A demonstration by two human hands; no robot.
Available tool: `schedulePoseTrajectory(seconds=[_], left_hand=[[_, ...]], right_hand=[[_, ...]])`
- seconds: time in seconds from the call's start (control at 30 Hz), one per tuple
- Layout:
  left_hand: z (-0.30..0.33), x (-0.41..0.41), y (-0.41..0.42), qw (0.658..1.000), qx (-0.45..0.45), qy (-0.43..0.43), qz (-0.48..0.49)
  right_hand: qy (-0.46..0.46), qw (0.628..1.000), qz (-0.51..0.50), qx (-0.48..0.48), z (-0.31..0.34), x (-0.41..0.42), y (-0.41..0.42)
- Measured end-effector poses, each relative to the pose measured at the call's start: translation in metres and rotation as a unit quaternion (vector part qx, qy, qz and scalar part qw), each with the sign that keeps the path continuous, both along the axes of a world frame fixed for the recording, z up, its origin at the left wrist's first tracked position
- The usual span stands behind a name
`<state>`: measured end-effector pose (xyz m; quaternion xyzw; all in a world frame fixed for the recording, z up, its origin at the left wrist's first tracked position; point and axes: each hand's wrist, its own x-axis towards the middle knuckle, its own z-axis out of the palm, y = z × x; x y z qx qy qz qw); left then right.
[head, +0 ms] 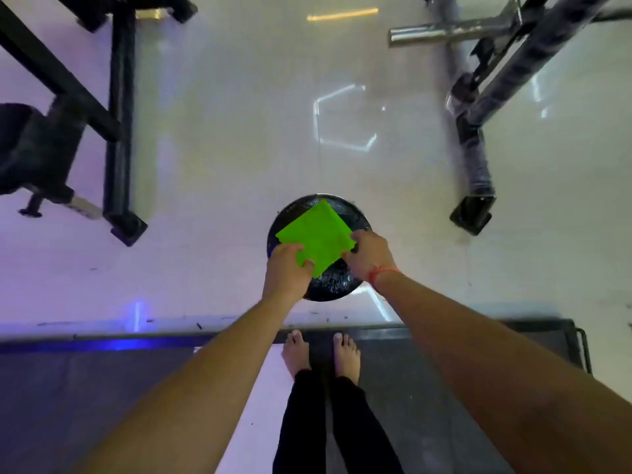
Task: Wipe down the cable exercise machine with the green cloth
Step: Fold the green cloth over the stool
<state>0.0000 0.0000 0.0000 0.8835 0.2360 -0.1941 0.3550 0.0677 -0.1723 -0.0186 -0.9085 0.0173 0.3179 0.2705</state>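
A bright green cloth (316, 236), folded into a square, lies over a round black weight plate (328, 283) on the glossy white floor. My left hand (285, 268) pinches the cloth's near left corner with thumb and fingers. My right hand (371, 253) grips the cloth's right corner, a red thread around its wrist. A black-framed exercise machine (118, 131) stands at the left, and another machine's frame (478, 131) with a chrome bar stands at the right, both well away from the hands.
My bare feet (319, 354) stand on a dark mat (444, 354) with a metal edge strip just behind the plate. Glossy white floor (239, 131) lies between the two machines. A black padded seat (30, 148) juts out at far left.
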Motion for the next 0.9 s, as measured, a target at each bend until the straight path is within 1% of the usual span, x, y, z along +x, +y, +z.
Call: schedulePoseTrajectory(seconds=[0.07, 0.17, 0.23, 0.3, 0.37, 0.43, 0.5, 0.57, 0.6, 0.67, 0.7, 0.73, 0.83, 0.87, 0.9], left_hand=[[-0.043, 0.029, 0.006, 0.999, 0.019, 0.019, -0.023], [-0.094, 0.062, 0.016, 0.994, 0.080, 0.023, -0.066], [-0.117, 0.073, 0.020, 0.987, 0.124, 0.015, -0.101], [-0.130, 0.082, 0.026, 0.982, 0.145, 0.007, -0.124], [-0.136, 0.090, 0.032, 0.982, 0.137, 0.014, -0.129], [-0.137, 0.095, 0.040, 0.990, 0.079, 0.022, -0.116], [-0.128, 0.094, 0.047, 0.994, 0.018, 0.050, -0.093], [-0.112, 0.087, 0.054, 0.996, -0.038, 0.064, -0.051], [-0.099, 0.083, 0.054, 0.994, -0.085, 0.061, -0.012], [-0.072, 0.074, 0.057, 0.978, -0.190, 0.050, 0.072], [-0.055, 0.070, 0.058, 0.966, -0.231, 0.040, 0.110], [-0.036, 0.066, 0.058, 0.956, -0.256, 0.025, 0.138], [0.027, 0.057, 0.064, 0.933, -0.301, -0.011, 0.195], [0.049, 0.054, 0.069, 0.929, -0.310, -0.020, 0.199], [0.070, 0.051, 0.075, 0.931, -0.313, -0.029, 0.187]], right_hand=[[-0.004, 1.000, 0.013, -0.019, -0.037, 0.017, 0.005], [0.003, 0.999, -0.027, -0.031, -0.081, 0.028, 0.013], [-0.011, 0.998, -0.051, -0.039, -0.103, 0.029, 0.019], [-0.024, 0.997, -0.067, -0.041, -0.115, 0.028, 0.023], [-0.031, 0.995, -0.088, -0.026, -0.121, 0.026, 0.025], [-0.011, 0.993, -0.119, 0.012, -0.121, 0.024, 0.026], [0.046, 0.975, -0.197, 0.087, -0.115, 0.020, 0.026], [0.084, 0.938, -0.290, 0.173, -0.101, 0.016, 0.027], [0.093, 0.914, -0.332, 0.214, -0.090, 0.015, 0.029], [0.111, 0.862, -0.400, 0.291, -0.062, 0.014, 0.032], [0.112, 0.844, -0.418, 0.317, -0.048, 0.014, 0.033], [0.108, 0.836, -0.422, 0.333, -0.031, 0.015, 0.035], [0.114, 0.831, -0.403, 0.366, 0.023, 0.020, 0.042], [0.134, 0.830, -0.391, 0.376, 0.045, 0.022, 0.046], [0.154, 0.837, -0.363, 0.379, 0.068, 0.024, 0.049]])
